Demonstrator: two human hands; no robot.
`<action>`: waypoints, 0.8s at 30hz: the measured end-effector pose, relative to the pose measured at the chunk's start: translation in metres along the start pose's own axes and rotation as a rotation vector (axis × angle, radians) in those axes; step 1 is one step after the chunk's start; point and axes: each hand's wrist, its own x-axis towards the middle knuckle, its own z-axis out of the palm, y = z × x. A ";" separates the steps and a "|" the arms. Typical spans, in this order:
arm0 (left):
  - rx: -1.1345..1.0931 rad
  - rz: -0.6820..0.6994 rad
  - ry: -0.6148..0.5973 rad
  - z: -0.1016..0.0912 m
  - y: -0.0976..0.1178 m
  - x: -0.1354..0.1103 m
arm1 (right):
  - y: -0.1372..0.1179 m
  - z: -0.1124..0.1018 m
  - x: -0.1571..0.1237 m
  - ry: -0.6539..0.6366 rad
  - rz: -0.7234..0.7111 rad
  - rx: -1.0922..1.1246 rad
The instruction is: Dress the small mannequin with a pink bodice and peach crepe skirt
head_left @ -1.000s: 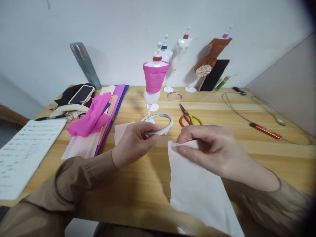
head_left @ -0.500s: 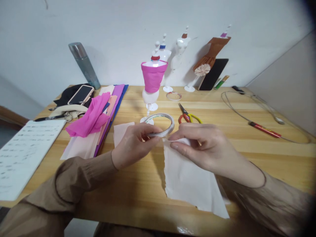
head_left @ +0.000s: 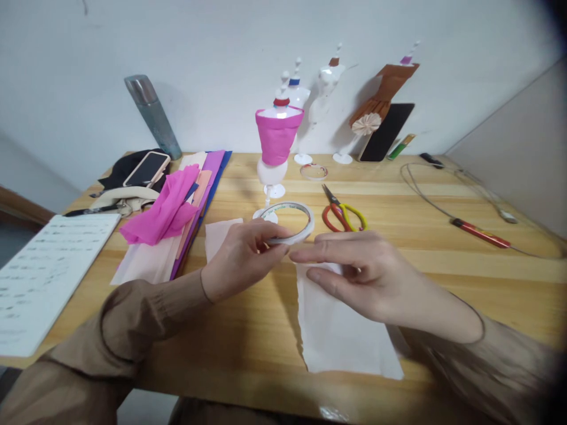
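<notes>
My left hand [head_left: 248, 251] is closed on a roll of clear tape [head_left: 305, 227], pinching its near left rim between thumb and fingers. The ring is tilted, with green print inside. My right hand [head_left: 363, 271] is just right of the tape, index finger stretched toward the roll and thumb apart from it. Below and behind the right hand is a pale crepe paper sheet [head_left: 345, 336] with an uneven edge; the hand hides part of its top. A small white dress form [head_left: 272, 171], wrapped in a pink strapless top [head_left: 277, 136], stands beyond the tape.
Red-and-yellow-handled scissors [head_left: 343, 215] and another tape roll [head_left: 313, 172] lie farther back. Left are pink crepe paper [head_left: 163, 206], a phone [head_left: 147, 169], a bottle [head_left: 153, 115] and a notebook [head_left: 53, 277]. A cable [head_left: 425, 192] runs at right. More dress forms [head_left: 325, 94] stand by the wall.
My right thumb and index finger have parted from their pinch on the paper's top edge. The sheet sits lower and flatter. My left hand and the tape have barely moved.
</notes>
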 end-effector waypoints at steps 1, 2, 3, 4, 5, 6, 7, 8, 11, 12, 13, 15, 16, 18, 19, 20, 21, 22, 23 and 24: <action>-0.005 -0.007 0.001 0.000 0.000 0.000 | 0.000 0.000 0.000 0.011 -0.009 0.006; -0.010 -0.008 -0.001 0.000 0.001 0.000 | 0.000 0.000 0.000 0.032 -0.018 0.003; -0.013 -0.005 -0.006 -0.001 0.001 0.000 | 0.000 0.000 0.000 0.057 -0.027 -0.010; -0.014 0.001 -0.010 0.000 0.001 0.000 | 0.000 0.001 0.000 0.080 -0.035 -0.031; -0.017 0.008 -0.016 0.000 0.001 0.000 | 0.000 0.002 0.000 0.089 -0.042 -0.057; -0.022 0.012 -0.020 0.001 0.000 0.000 | 0.000 0.003 0.000 0.083 -0.052 -0.079; -0.034 0.010 -0.018 0.001 -0.001 0.000 | -0.001 0.003 0.000 0.064 -0.067 -0.093; -0.052 -0.002 -0.014 0.002 -0.001 -0.001 | -0.003 0.004 0.000 0.035 -0.088 -0.100; -0.138 -0.075 0.002 0.004 -0.004 -0.001 | -0.009 0.001 0.000 -0.013 -0.149 -0.095; -0.167 -0.103 0.002 0.004 -0.004 -0.001 | -0.011 -0.001 0.000 -0.004 -0.145 -0.097; -0.190 -0.128 0.000 0.004 -0.004 -0.001 | -0.012 -0.003 0.000 0.010 -0.127 -0.104; -0.221 -0.160 -0.009 0.003 -0.003 -0.001 | -0.013 -0.007 0.001 0.048 -0.072 -0.129; -0.229 -0.168 -0.012 0.003 -0.003 -0.001 | -0.012 -0.009 0.001 0.061 -0.047 -0.144; -0.231 -0.171 -0.015 0.003 -0.002 -0.001 | -0.012 -0.011 0.003 0.074 -0.026 -0.161; -0.223 -0.165 -0.020 0.003 -0.002 -0.001 | -0.011 -0.011 0.003 0.076 -0.024 -0.162; -0.207 -0.153 -0.024 0.002 -0.002 -0.001 | -0.011 -0.011 0.004 0.077 -0.023 -0.160; -0.185 -0.134 -0.027 0.002 -0.001 -0.001 | -0.010 -0.011 0.004 0.073 -0.024 -0.157; -0.159 -0.109 -0.030 0.002 -0.001 -0.001 | -0.010 -0.010 0.004 0.072 -0.024 -0.159; -0.131 -0.079 -0.030 0.002 0.000 -0.001 | -0.009 -0.009 0.004 0.074 -0.024 -0.167; -0.103 -0.050 -0.028 0.002 0.001 -0.001 | -0.008 -0.008 0.004 0.078 -0.022 -0.182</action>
